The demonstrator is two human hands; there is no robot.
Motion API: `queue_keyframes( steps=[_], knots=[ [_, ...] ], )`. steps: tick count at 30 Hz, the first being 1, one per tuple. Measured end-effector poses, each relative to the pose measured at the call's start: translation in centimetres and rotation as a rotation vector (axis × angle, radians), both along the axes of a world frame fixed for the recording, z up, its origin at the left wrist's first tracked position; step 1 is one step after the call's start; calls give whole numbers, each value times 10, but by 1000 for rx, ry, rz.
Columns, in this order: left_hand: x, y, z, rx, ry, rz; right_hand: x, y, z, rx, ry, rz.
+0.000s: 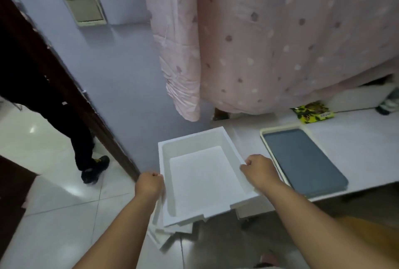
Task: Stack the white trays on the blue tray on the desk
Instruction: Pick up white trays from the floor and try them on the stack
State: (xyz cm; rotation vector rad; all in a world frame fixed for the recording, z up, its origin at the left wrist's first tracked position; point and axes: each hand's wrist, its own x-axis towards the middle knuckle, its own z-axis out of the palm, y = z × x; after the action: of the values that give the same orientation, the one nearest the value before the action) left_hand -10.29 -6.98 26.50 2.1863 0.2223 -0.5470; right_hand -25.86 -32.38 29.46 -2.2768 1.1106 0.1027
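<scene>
A deep white tray (pixel 200 173) is held in front of me, tilted, at the left end of the white desk (pixel 354 139). My left hand (pixel 149 184) grips its left rim and my right hand (pixel 259 171) grips its right rim. More white trays (pixel 170 231) sit stacked under it, mostly hidden. The blue tray (pixel 302 161), flat with a cream rim, lies on the desk just right of my right hand.
A pink dotted curtain (pixel 269 38) hangs over the back of the desk. A yellow-green packet (pixel 313 112) lies behind the blue tray. A person's dark trouser leg and shoe (pixel 92 167) stand on the tiled floor at left, beside a dark door frame (pixel 64 79).
</scene>
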Motion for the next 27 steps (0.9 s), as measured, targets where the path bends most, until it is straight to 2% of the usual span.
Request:
queue_keyframes(
  steps=[7, 16, 22, 27],
  knots=[
    [-47, -113, -21, -71, 144, -185, -81, -106, -7, -37, -10, -118],
    [-117, -304, -33, -106, 142, -209, -160, -287, -24, -75, -33, -191],
    [-135, -367, -39, -58, 137, -151, -174, -356, -44, -37, 0, -177],
    [-134, -387, -46, -29, 135, -131, -168, -377, -57, 0, -18, -170]
  ],
)
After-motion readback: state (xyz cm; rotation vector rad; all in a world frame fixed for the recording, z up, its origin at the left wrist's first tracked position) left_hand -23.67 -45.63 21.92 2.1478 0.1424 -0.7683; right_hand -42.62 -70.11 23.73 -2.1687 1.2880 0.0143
